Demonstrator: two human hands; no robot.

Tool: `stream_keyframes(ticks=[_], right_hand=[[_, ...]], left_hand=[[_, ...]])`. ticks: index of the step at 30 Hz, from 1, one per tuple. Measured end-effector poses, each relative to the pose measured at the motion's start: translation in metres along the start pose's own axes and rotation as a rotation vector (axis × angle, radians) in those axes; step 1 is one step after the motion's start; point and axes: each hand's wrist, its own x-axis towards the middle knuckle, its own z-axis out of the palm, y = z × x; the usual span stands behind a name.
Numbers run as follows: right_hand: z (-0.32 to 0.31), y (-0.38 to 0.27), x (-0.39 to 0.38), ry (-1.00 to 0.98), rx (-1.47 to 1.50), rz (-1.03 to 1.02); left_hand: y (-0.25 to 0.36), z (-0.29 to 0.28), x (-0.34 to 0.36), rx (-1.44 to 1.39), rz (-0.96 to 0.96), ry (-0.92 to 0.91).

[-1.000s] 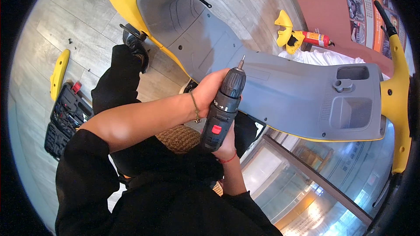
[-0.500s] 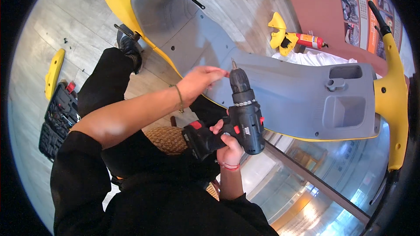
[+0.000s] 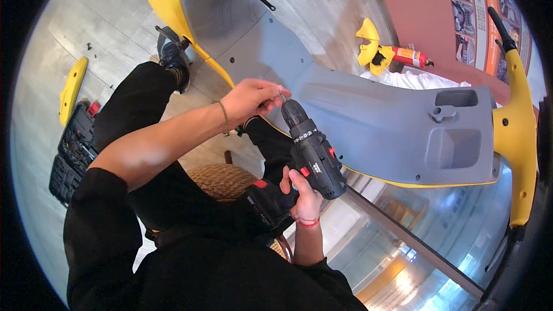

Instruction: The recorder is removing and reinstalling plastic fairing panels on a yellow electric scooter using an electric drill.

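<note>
- Scooter leg-shield panel (image 3: 368, 121), a broad grey moulded plastic sheet edged by yellow bodywork, lies across the middle of the view in front of the seated person; its square pocket and oblong slot sit towards the right end.
- Yellow handlebar column (image 3: 515, 138) rises at the panel's right end, and the panel looks seated against the yellow shell along its lower edge, so I judge the fitting largely in place with fasteners left to deal with.
- Black cordless drill with red trim (image 3: 308, 152) points up and left, its bit tip at the panel's left part.
- Right hand (image 3: 302, 196) is wrapped round the drill's handle.
- Left hand (image 3: 250, 99) pinches narrowly at the bit tip; whether a screw sits between the fingers I cannot tell.
- Several small holes in the grey plastic look unfilled, so more work seems left.
- Open black tool case (image 3: 72, 152) lies on the floor, well to the left.
</note>
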Motion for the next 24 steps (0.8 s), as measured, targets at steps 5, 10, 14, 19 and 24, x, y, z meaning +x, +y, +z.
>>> stream_keyframes(ticks=[5,10,14,19,24], right_hand=[[0.0,-0.004,-0.001,-0.071,-0.133,-0.046],[-0.002,-0.005,0.0,-0.041,-0.063,-0.048],[-0.004,-0.006,0.002,-0.047,-0.047,-0.047],[-0.004,-0.005,0.002,-0.057,-0.03,-0.035],[-0.004,-0.003,0.002,-0.058,0.008,-0.019]], left_hand=[[0.001,-0.004,0.002,-0.108,-0.013,0.127],[0.002,-0.013,0.004,-0.214,-0.04,0.091],[0.001,-0.016,0.003,-0.216,-0.036,0.053],[-0.003,-0.016,0.005,-0.227,-0.057,0.053],[-0.006,-0.012,0.006,-0.224,-0.062,0.131]])
